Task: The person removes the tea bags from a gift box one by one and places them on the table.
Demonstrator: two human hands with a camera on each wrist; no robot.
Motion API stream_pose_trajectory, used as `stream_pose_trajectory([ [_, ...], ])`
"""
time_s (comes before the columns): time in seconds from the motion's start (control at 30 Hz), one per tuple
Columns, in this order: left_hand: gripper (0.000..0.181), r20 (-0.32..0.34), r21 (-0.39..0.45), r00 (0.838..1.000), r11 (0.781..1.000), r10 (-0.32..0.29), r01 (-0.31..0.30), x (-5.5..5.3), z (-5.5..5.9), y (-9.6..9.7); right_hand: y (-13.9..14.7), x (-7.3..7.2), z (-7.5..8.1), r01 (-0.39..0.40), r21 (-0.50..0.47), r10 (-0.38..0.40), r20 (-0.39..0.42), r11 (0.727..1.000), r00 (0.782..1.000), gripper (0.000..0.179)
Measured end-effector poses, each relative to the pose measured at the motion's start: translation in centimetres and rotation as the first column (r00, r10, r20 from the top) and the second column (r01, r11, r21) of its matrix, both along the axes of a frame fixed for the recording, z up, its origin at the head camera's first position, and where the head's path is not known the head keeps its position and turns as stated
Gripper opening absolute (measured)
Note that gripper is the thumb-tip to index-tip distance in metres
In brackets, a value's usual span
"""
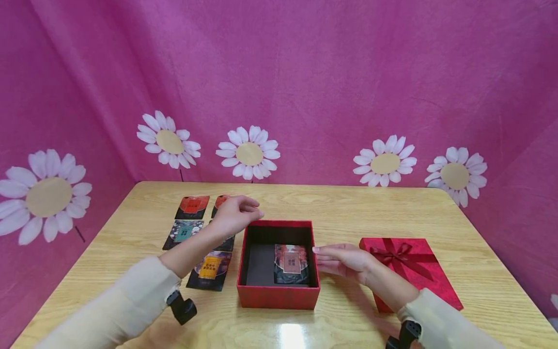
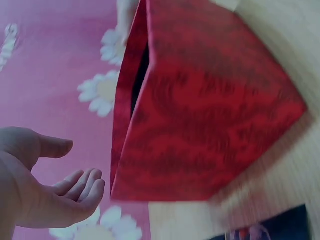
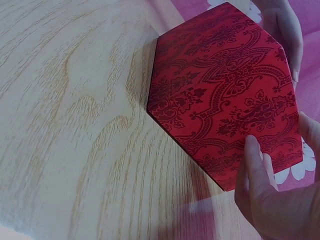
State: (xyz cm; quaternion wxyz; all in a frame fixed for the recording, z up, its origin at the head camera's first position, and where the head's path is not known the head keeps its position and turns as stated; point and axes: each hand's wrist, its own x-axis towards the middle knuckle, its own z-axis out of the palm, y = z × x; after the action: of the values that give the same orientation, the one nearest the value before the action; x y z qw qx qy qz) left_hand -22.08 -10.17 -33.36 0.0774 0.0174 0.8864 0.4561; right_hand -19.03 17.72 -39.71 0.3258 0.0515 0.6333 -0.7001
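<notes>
A red gift box [image 1: 278,296] with a dark inside stands at the middle of the table, its top uncovered. Inside, towards the right, lies a printed packet [image 1: 291,264]. My left hand [image 1: 235,215] hovers by the box's back left corner, its fingers loosely bent and nothing between them; the left wrist view shows its thumb apart from the fingers. With the fingers against the right outer wall and the thumb at the rim, my right hand [image 1: 344,261] holds the box. Left of it lie several packets, among them a yellow-labelled packet [image 1: 209,270], some partly behind my left arm.
The red lid [image 1: 418,271] with a dark red ribbon bow [image 1: 394,254] lies on the table at the right. At the left are a green-labelled packet [image 1: 183,233] and a red-labelled packet [image 1: 192,207]. A pink curtain [image 1: 305,97] with white flowers hangs behind the wooden table [image 1: 331,208].
</notes>
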Motion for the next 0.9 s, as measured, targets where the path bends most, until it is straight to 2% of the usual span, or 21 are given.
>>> stream_pose_trajectory([
  [0.17, 0.025, 0.032, -0.013, 0.999, 0.999, -0.031, 0.031, 0.9, 0.1, 2.3, 0.1, 0.0, 0.1, -0.009, -0.019, 0.009, -0.014, 1.000, 1.000, 0.053],
  [0.23, 0.023, 0.079, -0.010, 0.996, 0.999, -0.039, 0.039, 1.1, -0.1, 3.0, 0.1, 0.0, 0.1, -0.009, -0.027, 0.009, -0.016, 1.000, 1.000, 0.052],
  [0.3, 0.023, 0.158, 0.009, 0.987, 0.999, -0.039, 0.038, 1.3, -0.5, 3.6, 0.1, 0.0, 0.2, -0.004, -0.028, 0.003, -0.011, 1.000, 1.000, 0.050],
  [0.43, 0.027, 0.322, 0.049, 0.947, 0.999, -0.016, 0.001, 1.7, -1.3, 4.6, 0.1, 0.1, 0.0, -0.005, -0.041, 0.004, -0.015, 0.999, 1.000, 0.051],
  [0.6, 0.036, 0.428, 0.054, 0.903, 0.997, 0.034, -0.063, 2.0, -2.2, 5.4, 0.1, 0.2, -0.1, -0.021, -0.063, 0.018, -0.042, 0.998, 0.999, 0.054],
  [0.8, 0.032, 0.580, 0.182, 0.814, 0.972, 0.018, -0.151, 2.1, -3.2, 6.0, 0.0, 0.1, -0.2, -0.003, -0.037, 0.002, -0.022, 0.999, 1.000, 0.056],
  [0.87, 0.030, 0.598, 0.202, 0.802, 0.966, 0.012, -0.164, 2.2, -3.5, 6.2, 0.0, 0.0, -0.3, 0.004, -0.034, -0.004, -0.013, 0.999, 1.000, 0.058],
  [0.9, 0.030, 0.597, 0.211, 0.803, 0.963, 0.008, -0.166, 2.2, -3.6, 6.3, 0.0, 0.1, -0.3, -0.001, -0.036, 0.000, -0.016, 0.999, 1.000, 0.058],
])
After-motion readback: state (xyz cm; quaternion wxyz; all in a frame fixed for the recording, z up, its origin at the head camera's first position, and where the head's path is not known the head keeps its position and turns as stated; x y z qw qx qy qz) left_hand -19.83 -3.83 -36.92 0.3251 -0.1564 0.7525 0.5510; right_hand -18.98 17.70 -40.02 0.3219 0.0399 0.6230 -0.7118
